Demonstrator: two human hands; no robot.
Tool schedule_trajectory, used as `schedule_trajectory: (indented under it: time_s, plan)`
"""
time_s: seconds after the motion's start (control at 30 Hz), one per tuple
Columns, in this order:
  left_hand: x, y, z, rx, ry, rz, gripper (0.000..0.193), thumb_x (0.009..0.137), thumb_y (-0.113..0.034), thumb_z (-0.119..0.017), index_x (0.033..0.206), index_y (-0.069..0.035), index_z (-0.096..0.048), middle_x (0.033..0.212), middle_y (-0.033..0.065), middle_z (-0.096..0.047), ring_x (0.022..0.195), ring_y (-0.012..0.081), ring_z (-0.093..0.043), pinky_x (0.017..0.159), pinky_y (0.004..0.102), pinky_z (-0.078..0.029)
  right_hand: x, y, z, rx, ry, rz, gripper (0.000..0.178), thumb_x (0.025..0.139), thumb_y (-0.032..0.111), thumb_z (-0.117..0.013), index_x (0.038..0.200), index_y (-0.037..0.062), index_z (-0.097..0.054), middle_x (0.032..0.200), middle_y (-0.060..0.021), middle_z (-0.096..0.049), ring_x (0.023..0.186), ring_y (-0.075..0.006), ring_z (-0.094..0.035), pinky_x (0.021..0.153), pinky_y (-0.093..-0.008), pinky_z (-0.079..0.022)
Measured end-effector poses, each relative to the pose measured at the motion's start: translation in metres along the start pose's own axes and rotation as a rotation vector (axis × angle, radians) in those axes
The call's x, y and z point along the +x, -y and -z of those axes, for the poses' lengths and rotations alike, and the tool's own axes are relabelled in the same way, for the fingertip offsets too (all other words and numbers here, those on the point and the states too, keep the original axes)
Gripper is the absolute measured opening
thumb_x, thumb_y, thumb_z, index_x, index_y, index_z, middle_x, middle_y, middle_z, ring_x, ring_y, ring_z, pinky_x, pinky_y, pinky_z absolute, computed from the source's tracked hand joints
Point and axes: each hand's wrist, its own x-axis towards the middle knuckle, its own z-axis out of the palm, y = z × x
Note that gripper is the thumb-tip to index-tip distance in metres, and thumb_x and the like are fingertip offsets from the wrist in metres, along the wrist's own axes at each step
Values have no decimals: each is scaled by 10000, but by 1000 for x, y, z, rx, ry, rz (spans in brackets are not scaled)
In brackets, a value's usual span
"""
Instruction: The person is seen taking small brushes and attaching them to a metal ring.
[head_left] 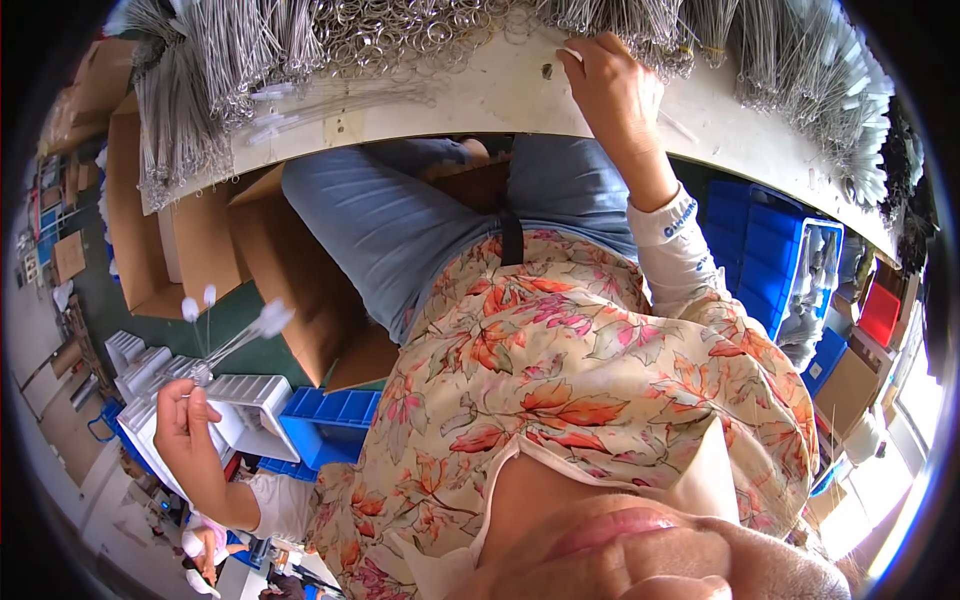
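Observation:
Off to the left, away from the table, my left hand (188,425) is closed with its fingertips pinched on a small bunch of thin wire brushes (262,325). Their white tips fan outward, and two stand apart from the others. My right hand (615,95) rests at the table's edge, thumb and fingers pinched together. Something small and white shows at its fingertips, too small to name. Beside and beyond that hand, heaps of looped wire brushes (625,25) lie on the pale table (470,100). A few loose brushes (345,105) lie nearer the left end.
Metal rings (400,35) are piled along the table's far side. Open cardboard boxes (150,220) stand at the left, close to my legs. White trays (255,400) and a blue bin (325,420) sit behind them. Blue crates (755,250) stand at the right. Another person (205,545) is farther back.

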Motion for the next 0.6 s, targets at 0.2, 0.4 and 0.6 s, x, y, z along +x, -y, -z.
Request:
schedule_trajectory:
  time_s: [0.2,0.4,0.6]
  plan:
    - [13,-32,-40,-255,130,-122,100,893,-66,-520,961,1,-549,753,57,-605,520,20,-417,451,144,-286,5,4,7,45,-32,8,119,785,251,-651,804,138,-682,780,-13,-618,638,-239,-623,577,-325,-506]
    - [29,-72,-90,-373,250,-316,92,873,-41,-551,944,10,-578,788,59,-627,535,14,-432,448,145,-282,5,2,36,-6,-13,-2,77,744,220,-681,778,152,-675,740,14,-611,611,-205,-618,543,-292,-488]
    - [24,-91,-102,-486,205,-327,41,834,12,-597,874,21,-595,734,-7,-568,565,13,-446,481,160,-339,21,35,100,132,-221,360,127,784,59,-654,908,54,-627,871,-59,-651,653,-154,-615,603,-262,-492]
